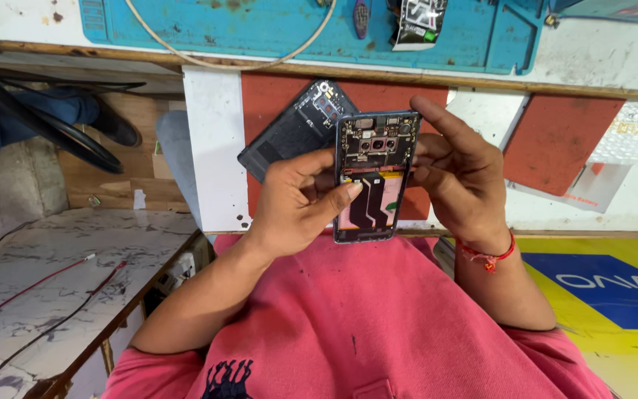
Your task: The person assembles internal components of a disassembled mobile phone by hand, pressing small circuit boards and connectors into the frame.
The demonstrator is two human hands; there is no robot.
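An opened smartphone (373,159) with its back removed shows a dark circuit board, camera modules and black flex cables over a pink area. My left hand (297,203) grips its left edge, thumb lying across the middle. Behind my left fingers I also hold the detached dark back cover (289,129), tilted up to the left. My right hand (461,174) holds the phone's right edge, index finger reaching to the top right corner. A red thread is tied around my right wrist.
A blue work mat (260,29) with a beige cable (223,60) and a small packet (415,22) lies on the bench above. Red pads (559,140) sit on the white bench front. Marble floor with red wires (31,284) lies left; a yellow-blue sheet (614,295) right.
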